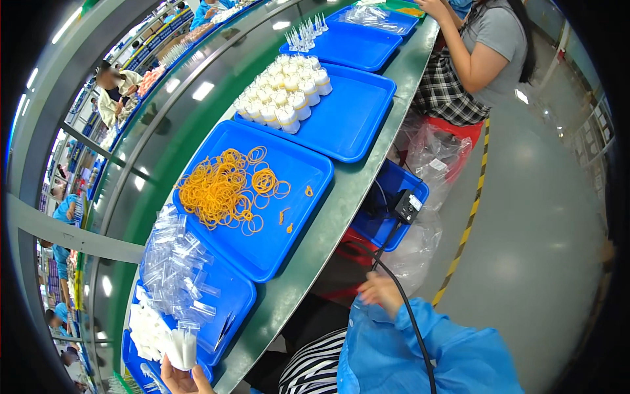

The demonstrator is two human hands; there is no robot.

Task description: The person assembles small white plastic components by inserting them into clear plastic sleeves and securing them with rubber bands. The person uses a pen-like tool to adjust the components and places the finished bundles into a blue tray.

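My left fingers (168, 374) grip the lower end of white tubular pieces (184, 350) at the near end of the worktop (328, 223). These pieces stand roughly upright, just beside a heap of similar white parts (148, 331). My right fingers (372, 290) are curled and blurred, off the worktop edge and near a black cable (410, 305); I cannot tell whether they hold anything. The cable crosses my blue sleeve (459, 348).

Next, a blue tray (237, 297) carries a pile of clear plastic pieces (172, 262). Beyond it, a second tray (303, 172) contains loose orange bands (211, 190), mostly heaped at its left side. Below the worktop, a blue bin (390, 176) supports a black box (407, 206).

Farther along, a third tray (354, 115) holds rows of white cup-shaped parts (285, 88). Past that, slender translucent pieces (308, 36) stand upright on another tray (364, 47). A seated co-worker (493, 56) occupies the far right side.
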